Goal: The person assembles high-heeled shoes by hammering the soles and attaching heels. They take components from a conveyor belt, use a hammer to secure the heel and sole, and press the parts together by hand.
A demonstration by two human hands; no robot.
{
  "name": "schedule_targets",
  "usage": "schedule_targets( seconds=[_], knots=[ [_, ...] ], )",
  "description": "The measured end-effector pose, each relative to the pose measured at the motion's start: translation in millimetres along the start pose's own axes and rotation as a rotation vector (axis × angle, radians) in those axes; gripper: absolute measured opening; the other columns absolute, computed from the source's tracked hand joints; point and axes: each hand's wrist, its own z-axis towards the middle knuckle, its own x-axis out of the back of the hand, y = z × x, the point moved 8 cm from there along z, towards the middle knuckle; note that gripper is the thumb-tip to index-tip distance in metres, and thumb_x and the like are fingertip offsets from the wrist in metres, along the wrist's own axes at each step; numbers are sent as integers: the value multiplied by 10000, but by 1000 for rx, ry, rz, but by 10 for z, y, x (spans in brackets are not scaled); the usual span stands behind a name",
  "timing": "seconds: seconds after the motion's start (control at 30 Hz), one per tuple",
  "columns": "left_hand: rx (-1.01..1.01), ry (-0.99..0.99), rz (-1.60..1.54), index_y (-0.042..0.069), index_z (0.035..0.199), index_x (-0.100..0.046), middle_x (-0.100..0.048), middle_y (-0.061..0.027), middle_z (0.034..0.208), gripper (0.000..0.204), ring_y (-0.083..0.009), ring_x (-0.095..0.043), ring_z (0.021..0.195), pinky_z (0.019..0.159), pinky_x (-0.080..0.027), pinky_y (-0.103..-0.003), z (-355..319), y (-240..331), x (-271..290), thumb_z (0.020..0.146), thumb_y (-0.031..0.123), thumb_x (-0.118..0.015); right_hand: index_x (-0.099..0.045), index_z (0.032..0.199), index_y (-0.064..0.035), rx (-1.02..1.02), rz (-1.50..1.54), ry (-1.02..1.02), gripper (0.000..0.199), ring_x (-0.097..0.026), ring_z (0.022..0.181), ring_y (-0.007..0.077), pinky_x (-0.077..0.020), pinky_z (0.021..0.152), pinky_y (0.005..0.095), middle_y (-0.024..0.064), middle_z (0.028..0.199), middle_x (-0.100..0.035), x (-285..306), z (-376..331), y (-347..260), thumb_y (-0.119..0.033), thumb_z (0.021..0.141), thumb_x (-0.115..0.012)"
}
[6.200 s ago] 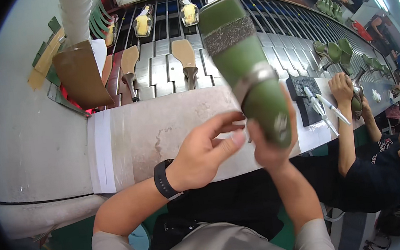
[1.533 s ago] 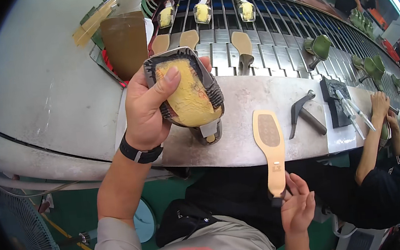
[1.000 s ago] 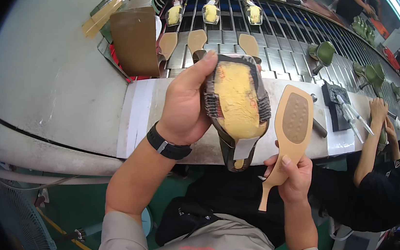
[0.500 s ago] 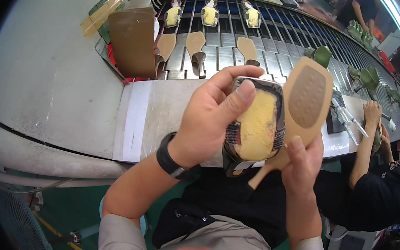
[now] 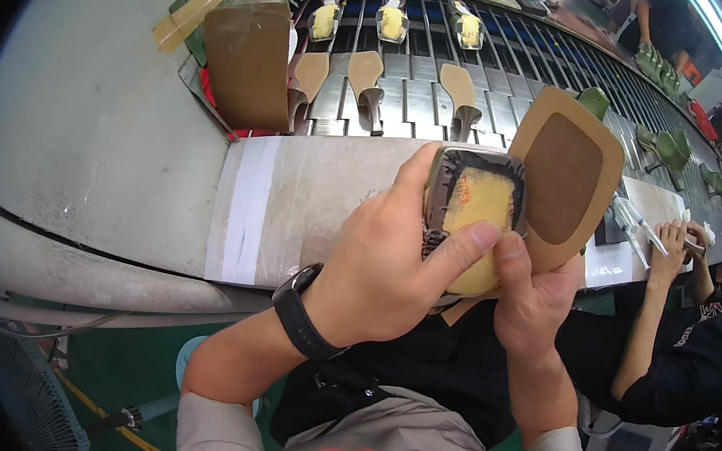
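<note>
In front of me, my left hand [image 5: 382, 254] is wrapped round a dark shoe upper [image 5: 483, 199] on a last, its yellowish underside facing up. The left thumb presses on that underside. Beside it on the right, a tan shoe sole [image 5: 560, 178] with a brown inset panel is gripped by my right hand [image 5: 539, 308], fingers behind and thumb at the shoe's edge. Sole and shoe lie side by side, their near edges meeting or overlapping. The far side of both is hidden.
Beyond the worktable [image 5: 312, 178] runs a conveyor [image 5: 405, 102] with several tan soles [image 5: 364, 71] and three yellow-bottomed shoe uppers [image 5: 392, 21]. A brown board [image 5: 250, 70] stands at left. A co-worker [image 5: 697, 322] sits at right near white-handled tools [image 5: 629, 224]. A fan [image 5: 33, 410] stands lower left.
The shoe upper has tilted, and my left thumb has slid from its far end down onto the underside. The sole has turned and shifted slightly right. My right thumb has moved up toward the shoe.
</note>
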Motion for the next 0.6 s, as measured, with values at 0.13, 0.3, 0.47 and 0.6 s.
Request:
schedule_targets(
  seconds=[0.13, 0.3, 0.47, 0.6],
  knots=[
    [39, 2, 137, -75, 1599, -344, -662, -145, 1391, 693, -214, -653, 1241, 1065, -499, -340, -16, -7, 23, 1082, 269, -651, -620, 1372, 87, 34, 56, 49, 431, -641, 1223, 207, -494, 1075, 362, 144, 1351, -671, -48, 26, -40, -96, 1006, -754],
    [-55, -98, -1061, -112, 1585, -354, -598, -178, 1492, 773, -266, -594, 1376, 1139, -478, -380, 21, -289, -50, 1111, 460, -567, -627, 1362, 93, 90, -43, 39, 430, -643, 1214, 212, -495, 1063, 357, 150, 1333, -676, -73, 52, -80, -89, 996, -763],
    [-72, -133, -858, -102, 1563, -403, -606, -172, 1480, 728, -247, -609, 1350, 1138, -491, -387, -9, -404, -8, 1120, 460, -535, -632, 1357, 95, 52, -10, 37, 421, -661, 1179, 211, -513, 1031, 353, 148, 1294, -695, -89, 99, -32, -76, 994, -759],
    [-151, 18, -336, -79, 1551, -429, -642, -159, 1414, 639, -216, -641, 1281, 1105, -505, -356, -57, -201, 146, 1138, 398, -531, -636, 1352, 95, 56, -40, 40, 409, -664, 1172, 206, -516, 1025, 346, 145, 1294, -696, -112, 96, -71, -67, 996, -755]
  ],
)
